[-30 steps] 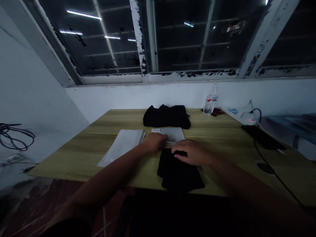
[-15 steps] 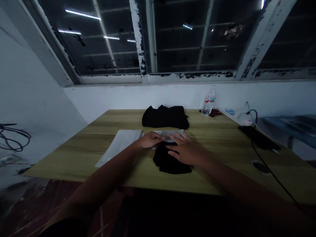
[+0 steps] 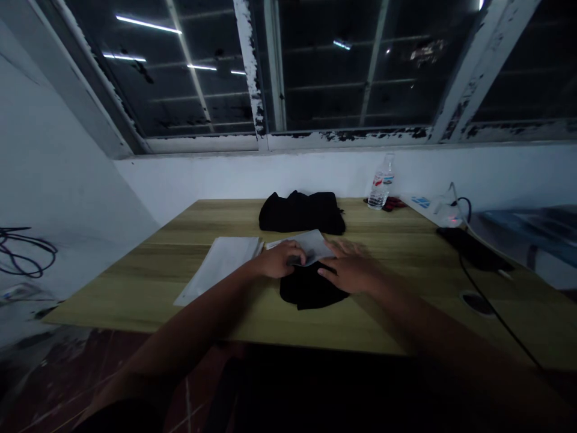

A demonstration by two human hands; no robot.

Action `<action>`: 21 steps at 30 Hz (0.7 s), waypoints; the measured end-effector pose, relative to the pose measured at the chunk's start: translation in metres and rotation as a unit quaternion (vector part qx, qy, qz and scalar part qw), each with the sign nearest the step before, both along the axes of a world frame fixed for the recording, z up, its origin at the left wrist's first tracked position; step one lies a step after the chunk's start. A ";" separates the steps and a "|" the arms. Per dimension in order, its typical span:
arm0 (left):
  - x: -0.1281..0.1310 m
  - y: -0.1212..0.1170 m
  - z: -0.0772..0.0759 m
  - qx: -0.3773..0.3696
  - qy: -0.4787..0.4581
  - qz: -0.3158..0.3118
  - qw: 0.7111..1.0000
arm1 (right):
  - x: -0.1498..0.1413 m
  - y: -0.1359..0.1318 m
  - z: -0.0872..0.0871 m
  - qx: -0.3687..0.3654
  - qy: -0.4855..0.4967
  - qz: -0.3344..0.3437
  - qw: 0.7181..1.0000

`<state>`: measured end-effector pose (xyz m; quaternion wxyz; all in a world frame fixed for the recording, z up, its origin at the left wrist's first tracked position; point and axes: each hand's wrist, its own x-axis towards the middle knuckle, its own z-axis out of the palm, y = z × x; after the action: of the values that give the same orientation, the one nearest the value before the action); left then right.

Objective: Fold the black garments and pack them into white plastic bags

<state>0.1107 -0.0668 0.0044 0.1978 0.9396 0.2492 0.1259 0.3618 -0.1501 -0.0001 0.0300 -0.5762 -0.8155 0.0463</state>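
A folded black cloth point(image 3: 311, 290) lies near the middle of the table's front part. At its far end is a pale, see-through sheet like a plastic bag point(image 3: 311, 242), partly over the cloth. My left hand point(image 3: 280, 260) is closed on the left near edge of this bag, fingers curled and thumb against it. On the other side, my right hand point(image 3: 349, 270) rests with its fingers apart, touching the bag's right edge and the cloth; motion smears some fingertips. How far the cloth reaches into the bag cannot be seen.
White flat sheets or bags point(image 3: 225, 264) lie in a stack on the left. A larger black cloth bundle point(image 3: 302, 213) sits at the back. A water bottle point(image 3: 381, 183), a black device point(image 3: 473, 248) and a cable are on the right, near a cable hole point(image 3: 476, 303).
The bag's surface has lifted and tilted into fuller view. My left hand has curled onto its edge; my right hand has shifted right and slightly away from me, off the cloth's middle.
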 end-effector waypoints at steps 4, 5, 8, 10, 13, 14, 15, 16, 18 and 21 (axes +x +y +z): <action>0.003 -0.004 -0.001 0.003 0.001 -0.033 0.999 | -0.001 0.001 0.008 0.064 -0.001 0.048 0.997; 0.003 -0.005 -0.001 0.010 0.004 -0.034 0.999 | -0.002 -0.001 0.013 0.087 0.002 0.055 0.995; 0.004 -0.003 -0.005 0.012 -0.014 -0.070 0.997 | -0.006 -0.015 0.030 0.123 0.034 0.079 0.989; 0.004 0.000 -0.009 -0.012 -0.054 -0.102 0.993 | -0.009 -0.034 0.034 0.093 0.055 0.111 0.988; 0.007 0.004 -0.014 -0.051 -0.117 -0.097 0.987 | -0.013 -0.066 0.020 0.028 0.038 0.151 0.987; 0.009 0.005 -0.016 -0.059 -0.115 -0.095 0.987 | -0.015 -0.074 0.011 0.017 0.021 0.164 0.986; 0.012 0.006 -0.018 -0.065 -0.098 -0.098 0.988 | -0.017 -0.080 0.002 0.011 0.007 0.169 0.985; 0.014 0.006 -0.019 -0.069 -0.070 -0.104 0.990 | -0.020 -0.083 -0.007 0.009 -0.001 0.167 0.986; 0.019 0.007 -0.022 -0.076 -0.014 -0.112 0.991 | -0.027 -0.080 -0.018 0.014 -0.003 0.157 0.988; 0.022 0.008 -0.024 -0.088 -0.008 -0.111 0.990 | -0.042 -0.059 -0.022 0.023 0.003 0.139 0.990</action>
<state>0.1324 -0.0584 -0.0195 0.2944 0.9394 0.1516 0.0885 0.3194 -0.2089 -0.0217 0.0392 -0.4563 -0.8883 0.0331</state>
